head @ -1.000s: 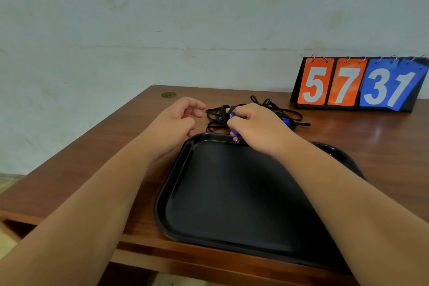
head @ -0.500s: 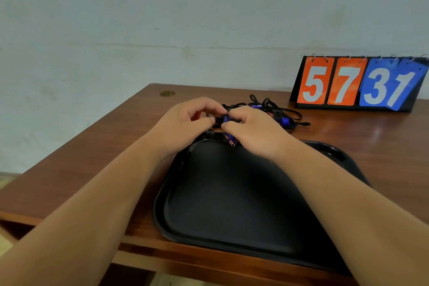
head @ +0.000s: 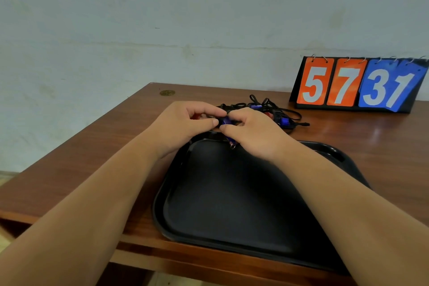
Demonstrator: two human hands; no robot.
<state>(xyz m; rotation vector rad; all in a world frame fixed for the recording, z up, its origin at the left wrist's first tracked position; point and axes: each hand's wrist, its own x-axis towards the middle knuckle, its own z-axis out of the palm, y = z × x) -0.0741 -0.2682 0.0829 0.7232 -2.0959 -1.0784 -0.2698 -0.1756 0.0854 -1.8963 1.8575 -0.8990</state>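
Observation:
A tangle of black cords with blue pieces [head: 276,111] lies on the wooden table just beyond a black tray [head: 232,204]. My left hand [head: 183,125] and my right hand [head: 253,132] meet over the tray's far rim. Both pinch one small blue piece [head: 224,121] of the tangle between thumb and fingers. A small metal ring [head: 232,145] hangs below my right hand, above the tray. Most of the held piece is hidden by my fingers.
An orange and blue flip scoreboard [head: 357,85] reading 57 and 31 stands at the back right by the wall. A small brass disc [head: 167,92] sits in the table's far left corner. The table's front edge runs just under the tray.
My left hand moved right from beside the tangle and joined my right hand on the blue piece. Both hands now hold it together over the tray's far rim.

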